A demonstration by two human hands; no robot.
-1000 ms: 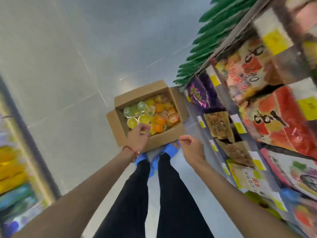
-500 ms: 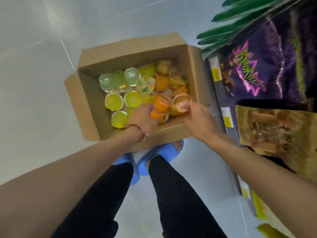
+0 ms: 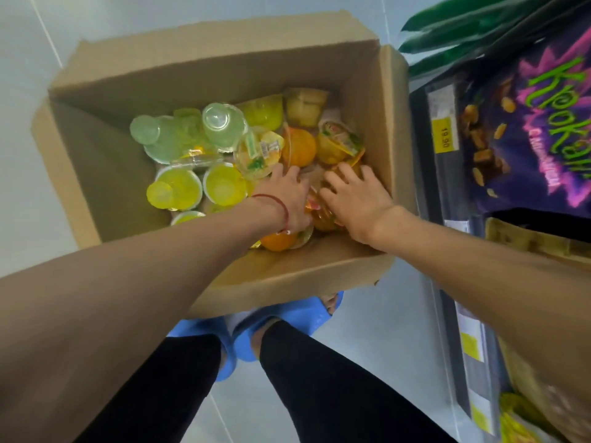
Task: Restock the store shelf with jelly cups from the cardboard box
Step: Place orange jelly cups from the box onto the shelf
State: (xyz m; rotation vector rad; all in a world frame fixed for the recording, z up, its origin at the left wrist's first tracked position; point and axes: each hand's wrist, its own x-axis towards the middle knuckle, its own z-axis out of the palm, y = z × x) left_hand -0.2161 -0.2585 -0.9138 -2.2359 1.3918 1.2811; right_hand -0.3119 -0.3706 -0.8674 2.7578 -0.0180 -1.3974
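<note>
Cardboard box (image 3: 287, 273) sits open on the pale tiled floor (image 3: 28, 193), just beside the foot of the store shelf (image 3: 427, 187) on the right. On my feed the jelly cups (image 3: 224, 187) are heaped in its middle and right part: pale green cups (image 3: 224, 124) at the far left of the heap, yellow ones nearer me, orange cups (image 3: 299, 147) towards the shelf side, some upright and some tipped over. Every cup I can see is in the box. I see the 2 hands down inside it, side by side and close together. My view of the left hand (image 3: 286, 195), with a red string bracelet (image 3: 275, 203) on its wrist, shows it back-up over the orange cups, fingers reaching forward to a round orange one; the tips dip among the cups, so I cannot tell whether they grasp anything. The right hand (image 3: 358, 195) has its fingers (image 3: 339, 179) spread and bent down over the orange cups by the box's right wall; I cannot tell if they close on 1 or only rest there. On the shelf I make out a purple snack bag (image 3: 527, 139), a yellow price label (image 3: 444, 137) reading 19.90 and green packs (image 3: 463, 24) further along. Blue slippers (image 3: 287, 321) and black trousers (image 3: 319, 394) show below the box's near wall
</note>
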